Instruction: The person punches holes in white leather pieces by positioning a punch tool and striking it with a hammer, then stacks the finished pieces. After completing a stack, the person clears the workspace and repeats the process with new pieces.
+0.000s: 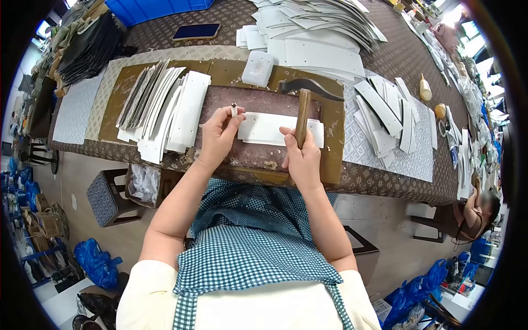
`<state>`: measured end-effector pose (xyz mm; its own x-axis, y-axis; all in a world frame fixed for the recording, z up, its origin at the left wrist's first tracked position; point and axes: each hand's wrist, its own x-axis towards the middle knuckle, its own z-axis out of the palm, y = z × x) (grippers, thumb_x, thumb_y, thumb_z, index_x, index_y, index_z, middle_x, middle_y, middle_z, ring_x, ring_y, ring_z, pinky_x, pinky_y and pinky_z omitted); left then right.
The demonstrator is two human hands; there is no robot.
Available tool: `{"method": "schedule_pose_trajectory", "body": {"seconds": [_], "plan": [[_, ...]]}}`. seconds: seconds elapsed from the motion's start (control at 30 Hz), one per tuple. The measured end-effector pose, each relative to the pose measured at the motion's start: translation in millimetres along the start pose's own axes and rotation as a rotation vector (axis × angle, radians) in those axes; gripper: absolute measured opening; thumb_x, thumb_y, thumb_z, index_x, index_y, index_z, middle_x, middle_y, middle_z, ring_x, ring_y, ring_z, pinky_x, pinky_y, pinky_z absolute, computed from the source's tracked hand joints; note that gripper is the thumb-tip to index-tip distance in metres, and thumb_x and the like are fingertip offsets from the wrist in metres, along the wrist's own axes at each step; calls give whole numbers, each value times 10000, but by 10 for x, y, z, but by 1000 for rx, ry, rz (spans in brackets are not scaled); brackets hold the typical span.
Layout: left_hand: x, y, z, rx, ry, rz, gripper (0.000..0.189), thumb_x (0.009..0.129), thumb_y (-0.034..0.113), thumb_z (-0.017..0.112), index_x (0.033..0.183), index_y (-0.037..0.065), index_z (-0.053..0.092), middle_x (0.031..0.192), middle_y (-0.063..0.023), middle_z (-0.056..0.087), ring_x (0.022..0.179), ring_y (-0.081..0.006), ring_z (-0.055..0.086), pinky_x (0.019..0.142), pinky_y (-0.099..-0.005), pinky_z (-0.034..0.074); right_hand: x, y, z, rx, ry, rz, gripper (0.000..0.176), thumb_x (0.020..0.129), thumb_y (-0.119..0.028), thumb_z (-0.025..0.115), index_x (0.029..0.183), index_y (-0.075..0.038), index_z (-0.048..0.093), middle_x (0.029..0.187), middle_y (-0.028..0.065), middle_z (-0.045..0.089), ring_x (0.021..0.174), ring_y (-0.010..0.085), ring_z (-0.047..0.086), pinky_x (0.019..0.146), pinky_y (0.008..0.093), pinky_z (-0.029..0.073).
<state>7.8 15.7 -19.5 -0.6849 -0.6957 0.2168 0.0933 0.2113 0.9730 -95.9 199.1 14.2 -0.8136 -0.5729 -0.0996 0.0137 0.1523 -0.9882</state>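
Note:
My left hand (219,135) pinches a short, pale hole punch (234,110) with a dark top, upright at the left end of a white strip (264,127). Wrapped around the wooden handle of a hammer (303,113) is my right hand (303,159), over the strip's right part. The hammer's dark, curved head is raised at the handle's far end. Beneath the strip lies a worn reddish board (253,99). Small holes show near the strip's right end. My left fingers hide the punch's lower tip.
White and dark strips (165,110) are stacked at left, with more strips (385,113) lying loosely at right. Behind the board sit a whitish block (258,69), a phone (196,31) and a large pile of white pieces (319,49). Another person (477,214) sits far right.

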Motion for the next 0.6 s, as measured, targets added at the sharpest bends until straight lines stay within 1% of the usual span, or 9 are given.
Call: {"method": "schedule_pose_trajectory", "body": {"seconds": [0.03,0.1,0.13,0.17,0.2,0.3,0.5,0.6], "plan": [[-8,48,-56,143,-26,13,166,966,115,654,1080,-2,681,995,-38,683,844,-95,619,771,-244,502,3,38,22,-16,-5,2,199,1007,-161,567,1091,14,613,768,56,676,465,110,569,456,264,463],[-22,205,-162,429,-80,32,172,967,108,657,1074,-23,688,1017,-33,669,873,-90,608,775,-235,489,15,40,34,-14,22,-1,195,1007,-161,566,1085,12,608,803,66,694,464,111,571,454,267,466],[-23,183,-162,360,-57,21,171,957,113,670,1058,-22,696,1013,-33,673,863,-87,606,757,-232,487,12,46,35,-13,36,-2,193,1008,-162,565,1081,12,606,820,71,703,463,111,572,453,268,467],[8,156,-139,290,-33,14,170,948,118,683,1041,-22,705,1008,-34,676,853,-83,604,739,-230,484,9,54,36,-22,42,-8,193,1008,-168,566,1072,11,599,878,81,724,469,114,583,453,271,473],[46,139,-108,220,-9,8,169,938,123,696,1024,-22,713,1004,-35,680,842,-79,603,721,-227,482,8,51,38,-27,41,-8,195,1009,-170,566,1073,11,600,885,79,726,470,114,586,454,270,474],[127,156,12,172,-2,32,143,905,103,715,996,-8,714,934,-69,704,780,-95,617,699,-245,491,1,44,38,-36,47,-8,199,1010,-177,568,1076,8,601,898,74,730,474,116,593,457,268,476],[192,126,138,187,-20,57,142,902,115,719,988,2,725,896,-54,706,755,-91,612,688,-238,488,5,67,41,-25,56,-1,204,1009,-186,574,1079,3,607,870,69,728,472,115,594,458,268,475],[198,84,146,213,-45,73,139,897,124,721,980,13,730,900,-63,708,745,-108,630,674,-248,495,10,86,40,-4,52,7,206,1010,-187,575,1079,4,611,834,70,718,473,111,593,456,266,472]]}}
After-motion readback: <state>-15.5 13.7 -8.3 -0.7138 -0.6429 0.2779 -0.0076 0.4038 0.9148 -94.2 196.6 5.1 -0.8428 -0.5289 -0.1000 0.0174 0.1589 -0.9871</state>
